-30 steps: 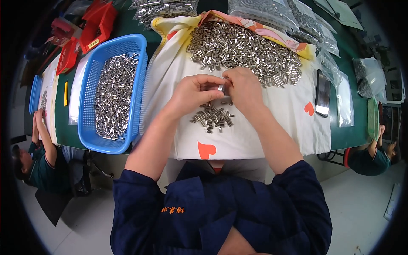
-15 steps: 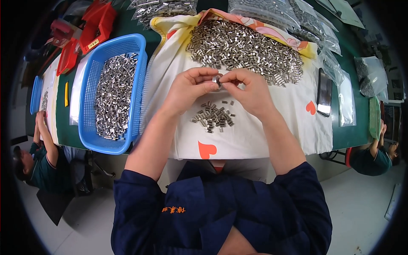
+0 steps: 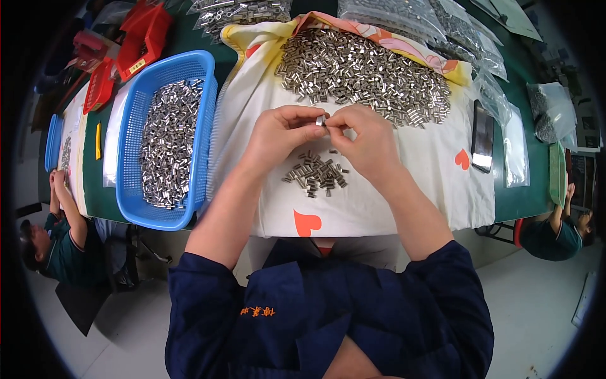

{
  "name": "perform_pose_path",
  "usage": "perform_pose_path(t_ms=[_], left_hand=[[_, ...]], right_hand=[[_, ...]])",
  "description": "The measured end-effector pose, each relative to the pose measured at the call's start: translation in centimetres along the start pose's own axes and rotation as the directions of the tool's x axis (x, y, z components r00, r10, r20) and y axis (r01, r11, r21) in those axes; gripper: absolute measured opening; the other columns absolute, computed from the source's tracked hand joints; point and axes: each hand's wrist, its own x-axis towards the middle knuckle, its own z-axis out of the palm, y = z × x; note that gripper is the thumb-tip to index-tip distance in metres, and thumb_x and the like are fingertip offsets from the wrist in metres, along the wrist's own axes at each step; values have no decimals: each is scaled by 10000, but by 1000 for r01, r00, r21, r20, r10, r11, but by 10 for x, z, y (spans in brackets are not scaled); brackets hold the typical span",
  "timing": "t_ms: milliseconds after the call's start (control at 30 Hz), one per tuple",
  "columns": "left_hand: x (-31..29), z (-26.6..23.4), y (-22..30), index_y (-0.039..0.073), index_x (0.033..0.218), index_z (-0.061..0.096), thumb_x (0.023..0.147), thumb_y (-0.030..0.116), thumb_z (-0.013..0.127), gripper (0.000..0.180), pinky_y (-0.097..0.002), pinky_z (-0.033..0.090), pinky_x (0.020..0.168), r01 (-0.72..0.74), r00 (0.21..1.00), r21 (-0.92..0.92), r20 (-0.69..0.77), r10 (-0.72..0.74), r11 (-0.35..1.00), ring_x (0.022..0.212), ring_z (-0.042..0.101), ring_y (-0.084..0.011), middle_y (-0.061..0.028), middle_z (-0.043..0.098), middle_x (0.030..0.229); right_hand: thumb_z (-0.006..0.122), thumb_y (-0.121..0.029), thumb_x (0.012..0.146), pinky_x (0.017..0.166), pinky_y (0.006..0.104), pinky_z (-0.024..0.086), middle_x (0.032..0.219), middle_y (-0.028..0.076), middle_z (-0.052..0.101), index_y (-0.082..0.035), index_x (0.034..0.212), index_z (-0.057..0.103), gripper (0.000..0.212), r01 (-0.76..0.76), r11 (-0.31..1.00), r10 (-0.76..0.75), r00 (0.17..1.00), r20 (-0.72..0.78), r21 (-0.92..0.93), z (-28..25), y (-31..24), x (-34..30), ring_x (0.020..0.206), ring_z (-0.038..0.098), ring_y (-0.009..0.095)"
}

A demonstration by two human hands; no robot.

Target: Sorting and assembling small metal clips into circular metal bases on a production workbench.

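Between my two hands, above the cloth, small shiny metal cylinders (image 3: 320, 120) show at the fingertips. My left hand (image 3: 284, 134) is closed, thumb and fingers pinching them. My right hand (image 3: 361, 134) is closed too, its thumb and forefinger meeting at the same pieces; what it grips itself is hard to make out. Just below my hands a small heap of metal cylinders (image 3: 315, 174) lies on the white cloth (image 3: 404, 202). Beyond them spreads a much larger pile of the same cylinders (image 3: 372, 72).
A blue basket (image 3: 124, 145) full of metal cylinders stands at the left, near red bins (image 3: 144, 38) and a yellow cutter-like tool (image 3: 98, 140). Bags of metal parts (image 3: 391, 19) line the back. A phone (image 3: 482, 136) lies at right. Co-workers sit at both sides.
My right hand has turned slightly and its fingers have closed in more at the pieces. The held metal cylinders show more plainly. One loose cylinder near the small heap's upper right is no longer seen.
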Motion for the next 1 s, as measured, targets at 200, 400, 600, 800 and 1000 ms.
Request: perform_pose_path(t_ms=[200, 400, 600, 800, 1000], left_hand=[[-4, 6, 0, -38, 1027, 556, 730, 15, 641, 313, -209, 466, 702, -35, 999, -6, 21, 36, 999, 795, 574, -98, -62, 612, 894], [-3, 1, 1, -35, 1033, 552, 730, 11, 637, 318, -210, 464, 702, -48, 999, -31, 0, 48, 998, 782, 576, -99, -68, 612, 877], [-3, 1, 2, -35, 1029, 557, 723, 16, 647, 323, -210, 468, 706, -36, 999, -21, -3, 36, 999, 782, 580, -103, -71, 615, 865], [-2, 4, 2, -41, 1008, 569, 721, 7, 647, 302, -210, 474, 701, -17, 999, 76, -37, 20, 997, 777, 583, -106, -81, 618, 865], [-2, 2, 1, -37, 997, 578, 718, 0, 647, 289, -205, 475, 696, -11, 1000, 0, -19, 11, 1000, 773, 584, -104, -77, 620, 870]], right_hand=[[603, -42, 668, 572, 296, 458, 692, 75, 578, -30, 719, 575, 59, -102, 993, 102, 995, 7, 61, -10, -2, 5, 638, 567, 202], [613, -17, 686, 614, 240, 448, 752, 47, 611, -16, 759, 608, 73, -196, 966, 175, 976, 130, 167, -15, -6, 7, 675, 575, 131], [609, -9, 683, 615, 251, 449, 752, 50, 606, -19, 749, 602, 67, -117, 984, 100, 986, 131, 131, -12, -4, 4, 686, 579, 151], [600, -9, 673, 609, 278, 450, 742, 69, 598, -20, 739, 589, 68, 98, 988, -89, 993, 80, -119, -6, -2, 0, 664, 571, 193], [608, -30, 687, 604, 277, 447, 740, 63, 602, -23, 747, 593, 62, -11, 1000, 12, 994, 105, -9, -10, -1, 1, 657, 568, 178]])
